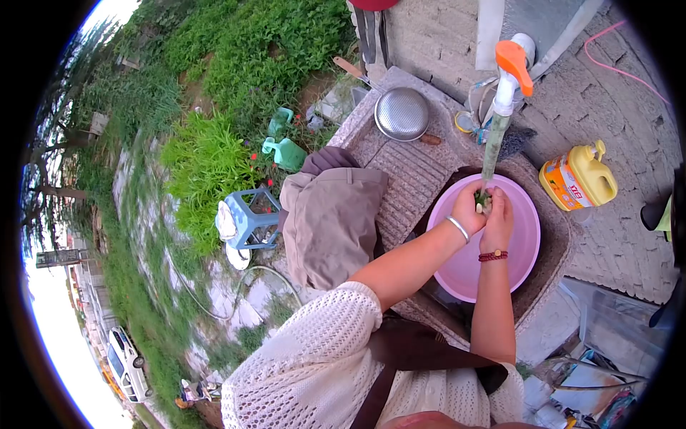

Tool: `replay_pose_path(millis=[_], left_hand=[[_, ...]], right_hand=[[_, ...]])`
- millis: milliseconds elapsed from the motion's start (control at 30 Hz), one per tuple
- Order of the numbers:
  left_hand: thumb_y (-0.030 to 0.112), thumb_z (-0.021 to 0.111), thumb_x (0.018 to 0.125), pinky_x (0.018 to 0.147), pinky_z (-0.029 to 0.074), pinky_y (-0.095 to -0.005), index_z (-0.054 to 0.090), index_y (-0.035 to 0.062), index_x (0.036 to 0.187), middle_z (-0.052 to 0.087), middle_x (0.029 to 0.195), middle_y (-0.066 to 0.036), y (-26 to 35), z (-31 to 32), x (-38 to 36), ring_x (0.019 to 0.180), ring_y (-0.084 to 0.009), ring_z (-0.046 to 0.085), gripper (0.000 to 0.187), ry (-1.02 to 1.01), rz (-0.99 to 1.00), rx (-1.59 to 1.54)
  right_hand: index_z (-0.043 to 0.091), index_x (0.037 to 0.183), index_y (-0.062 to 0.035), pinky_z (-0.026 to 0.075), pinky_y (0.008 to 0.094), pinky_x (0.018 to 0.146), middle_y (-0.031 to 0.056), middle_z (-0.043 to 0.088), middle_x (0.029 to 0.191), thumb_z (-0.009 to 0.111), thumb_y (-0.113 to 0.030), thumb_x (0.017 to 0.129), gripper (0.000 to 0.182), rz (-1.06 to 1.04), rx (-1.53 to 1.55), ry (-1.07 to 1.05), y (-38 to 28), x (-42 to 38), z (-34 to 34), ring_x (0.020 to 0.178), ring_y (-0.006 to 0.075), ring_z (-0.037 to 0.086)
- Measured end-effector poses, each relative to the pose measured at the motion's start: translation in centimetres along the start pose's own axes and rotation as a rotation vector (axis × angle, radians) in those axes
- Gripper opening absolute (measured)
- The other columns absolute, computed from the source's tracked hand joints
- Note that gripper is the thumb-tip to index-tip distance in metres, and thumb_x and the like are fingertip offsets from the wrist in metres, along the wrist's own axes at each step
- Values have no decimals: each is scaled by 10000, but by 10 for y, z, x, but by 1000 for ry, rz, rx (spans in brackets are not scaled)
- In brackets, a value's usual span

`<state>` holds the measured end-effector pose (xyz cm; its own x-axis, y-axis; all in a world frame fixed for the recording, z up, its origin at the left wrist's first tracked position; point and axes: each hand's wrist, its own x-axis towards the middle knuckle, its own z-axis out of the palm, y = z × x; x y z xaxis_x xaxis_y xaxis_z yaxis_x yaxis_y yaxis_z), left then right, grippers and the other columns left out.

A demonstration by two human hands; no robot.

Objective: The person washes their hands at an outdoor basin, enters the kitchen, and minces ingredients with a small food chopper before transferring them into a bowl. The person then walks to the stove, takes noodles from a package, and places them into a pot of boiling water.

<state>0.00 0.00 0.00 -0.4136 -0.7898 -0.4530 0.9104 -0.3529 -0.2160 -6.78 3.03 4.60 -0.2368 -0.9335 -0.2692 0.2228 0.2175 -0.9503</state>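
Greens (484, 199) sit clasped by left hand (468, 205) and right hand (499, 214), below the tap (504, 99). Best to part leaves gently over the pink basin (526, 239)

The basin (527, 239) is smooth, glossy plastic; the washboard (411, 184) rough, speckled stone; the strainer (401, 113) shiny perforated metal; the tap lever (514, 66) glossy plastic; the piled clothes (332, 225) matt cloth; the detergent jug (575, 179) smooth plastic.

A stone sink (411, 179) bears a pink basin (525, 236), metal strainer (401, 113) and clothing (336, 222).
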Motion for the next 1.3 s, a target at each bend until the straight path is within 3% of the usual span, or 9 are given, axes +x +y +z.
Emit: replay_pose_path(millis=[167,400,567,700,800,1000,1100,1200,1300], left_hand=[[221,572,882,598,526,-342,534,54,827,587,753,-87,-4,21,-14,662,-222,580,180,31,-71,-11],[208,589,893,382,377,-215,496,111,872,559,744,-44,10,22,-22,602,-133,526,136,18,-205,168],[223,535,926,356,267,-218,468,166,856,507,684,-7,18,7,-19,526,-107,457,113,-83,-235,333],[245,539,927,349,227,-231,461,158,822,451,622,6,12,7,-36,467,-101,412,157,119,-135,612],[285,555,917,339,224,-240,463,143,785,421,591,12,14,-11,-54,415,-96,364,215,159,-103,796],[358,582,897,314,196,-242,454,127,716,369,530,22,22,-49,-99,351,-87,314,320,339,-42,1051],[357,564,908,302,167,-244,433,134,698,355,506,26,30,-69,-116,325,-87,294,333,339,-94,1001],[361,557,914,301,148,-251,414,140,683,349,498,28,35,-70,-134,319,-86,283,350,361,-104,1128],[366,550,919,307,149,-255,402,141,674,344,495,28,40,-75,-144,327,-86,289,364,406,-140,1197]], right_hand=[[530,1154,38,468,293,844,112,610,1053,530,-330,936,427,-29,74,48,-12,-2,-11,952,159,571],[490,1213,20,446,321,902,128,559,1176,509,-246,949,375,-231,-219,55,-59,-12,-27,1062,208,563],[444,1265,24,442,313,912,136,527,1232,536,-60,907,378,-632,-386,-214,-142,-26,-1,1099,211,551],[454,1266,19,439,331,930,147,503,1282,542,4,872,405,-947,-552,-349,-212,-48,37,1128,240,538],[472,1265,-7,433,336,942,159,498,1297,558,26,835,440,-1314,-883,-410,-251,-57,64,1149,264,527],[498,1267,-55,458,330,910,151,537,1260,518,-57,880,388,-1685,-1414,-572,-278,-28,86,1143,219,542],[522,1231,-38,421,331,975,141,529,1263,550,-1,815,419,-1730,-1598,-580,-288,-41,95,1164,271,522],[569,1082,-103,432,325,939,180,542,1165,573,-102,750,332,-1688,-1695,-670,-304,-41,107,1112,269,525],[611,917,-64,502,395,777,144,609,1018,567,-80,751,173,-1388,-1754,-779,-319,-38,119,886,305,615]])
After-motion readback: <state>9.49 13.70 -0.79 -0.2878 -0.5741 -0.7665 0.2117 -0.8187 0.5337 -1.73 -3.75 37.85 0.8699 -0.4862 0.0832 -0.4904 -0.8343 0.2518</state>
